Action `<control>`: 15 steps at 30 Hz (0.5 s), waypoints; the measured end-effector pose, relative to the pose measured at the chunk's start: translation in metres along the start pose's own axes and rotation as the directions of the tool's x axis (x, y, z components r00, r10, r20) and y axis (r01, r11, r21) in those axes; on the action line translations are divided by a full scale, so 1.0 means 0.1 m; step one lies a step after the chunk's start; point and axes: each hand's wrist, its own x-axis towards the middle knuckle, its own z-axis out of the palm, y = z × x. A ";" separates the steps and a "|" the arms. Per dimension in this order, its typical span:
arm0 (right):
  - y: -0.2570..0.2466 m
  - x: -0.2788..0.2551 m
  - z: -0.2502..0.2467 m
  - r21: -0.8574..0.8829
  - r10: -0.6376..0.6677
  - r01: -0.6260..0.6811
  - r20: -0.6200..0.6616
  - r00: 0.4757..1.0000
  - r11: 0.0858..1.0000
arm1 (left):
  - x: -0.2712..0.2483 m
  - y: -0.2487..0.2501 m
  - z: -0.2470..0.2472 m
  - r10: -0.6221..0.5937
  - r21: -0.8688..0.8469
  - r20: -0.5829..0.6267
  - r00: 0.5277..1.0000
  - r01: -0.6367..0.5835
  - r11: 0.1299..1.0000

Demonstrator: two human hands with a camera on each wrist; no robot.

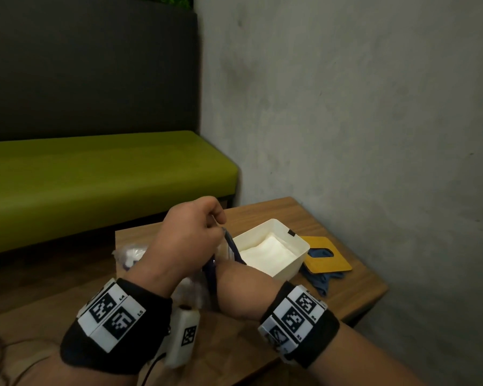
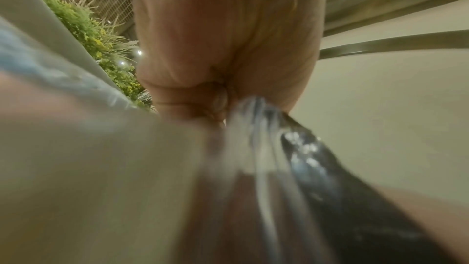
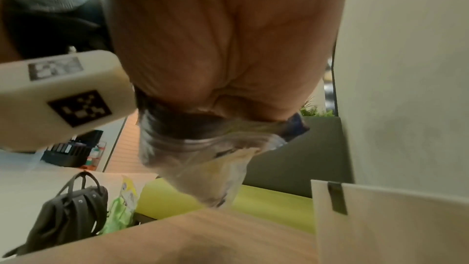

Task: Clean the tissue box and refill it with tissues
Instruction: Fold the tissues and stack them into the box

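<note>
The white tissue box (image 1: 296, 256) stands open on the wooden table (image 1: 354, 288), with a stack of white tissues (image 1: 268, 250) inside. Just left of it, both hands hold a clear plastic tissue wrapper with a dark blue band (image 1: 232, 245). My left hand (image 1: 191, 235) pinches the wrapper's upper end (image 2: 256, 138) in curled fingers. My right hand (image 1: 230, 274) grips the wrapper lower down and is mostly hidden behind it. In the right wrist view that hand (image 3: 228, 47) closes around the crumpled plastic (image 3: 210, 168), beside the box wall (image 3: 380, 224).
The box's yellow slotted lid (image 1: 332, 259) lies on a blue cloth (image 1: 319, 278) right of the box. Another plastic tissue pack (image 1: 131, 254) sits at the table's left edge. A green bench (image 1: 95, 174) is behind, a grey wall (image 1: 374, 107) on the right.
</note>
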 end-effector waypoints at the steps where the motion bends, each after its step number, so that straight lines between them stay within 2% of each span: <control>1: -0.02 -0.02 0.00 0.000 -0.004 0.004 0.048 0.999 1.000 | 0.00 -0.01 0.00 -0.021 -0.020 -0.016 1.000 0.021 1.000; 4: -0.08 -0.09 -0.07 -0.065 0.004 0.001 0.085 0.996 0.998 | 0.01 -0.02 -0.01 -0.140 -0.177 -0.033 0.990 0.132 0.975; 6: -0.06 -0.12 -0.06 -0.105 -0.073 0.069 -0.030 0.997 0.992 | 0.02 -0.01 -0.01 -0.160 -0.229 -0.016 0.987 0.153 0.961; 9: 0.05 -0.08 0.03 -0.227 -0.156 0.114 -0.177 0.972 0.967 | 0.03 0.01 -0.03 -0.084 -0.196 0.005 0.996 0.084 0.977; 11: 0.12 0.01 -0.02 -0.161 -0.106 0.075 -0.196 0.975 0.984 | 0.03 0.01 -0.04 -0.005 -0.107 0.041 0.999 0.010 0.994; 13: 0.19 0.07 -0.10 -0.126 -0.033 0.015 -0.143 0.989 0.992 | 0.02 -0.02 -0.05 0.054 -0.044 0.061 0.997 -0.051 0.998; 14: 0.25 0.09 -0.11 -0.101 -0.023 0.006 -0.168 0.985 0.995 | 0.03 -0.04 -0.06 0.074 -0.048 0.060 0.995 -0.071 0.996; 15: 0.31 0.08 -0.09 -0.042 -0.029 0.018 -0.278 0.960 0.999 | 0.03 -0.06 -0.07 0.093 -0.065 0.053 0.994 -0.089 0.994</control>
